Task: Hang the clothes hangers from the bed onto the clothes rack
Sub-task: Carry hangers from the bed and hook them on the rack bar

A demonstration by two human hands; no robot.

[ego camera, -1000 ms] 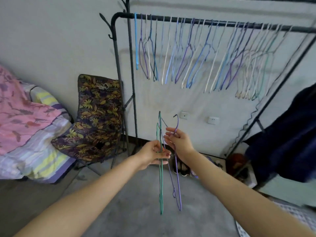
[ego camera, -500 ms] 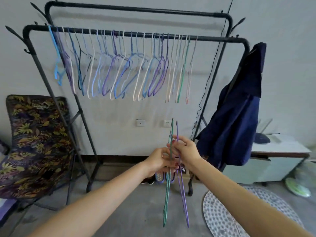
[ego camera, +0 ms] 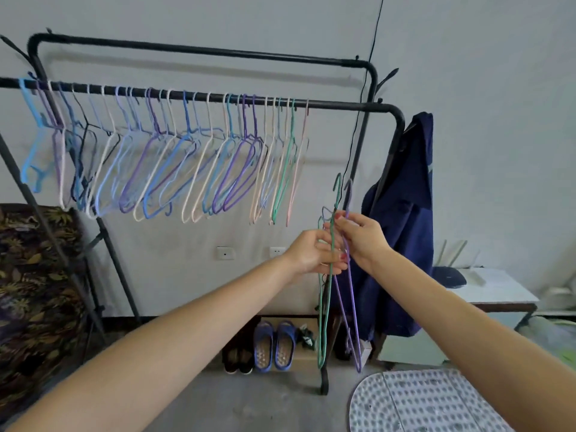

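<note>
front rail of clothes rack already loaded with hangers. green hanger gripped by left hand, purple hanger pinched by right hand, both below rail, unhung. bed unseen.

A green wire hanger and a purple wire hanger hang edge-on, hooks up, below the rail's right end. The black clothes rack carries a packed row of pastel hangers.
</note>
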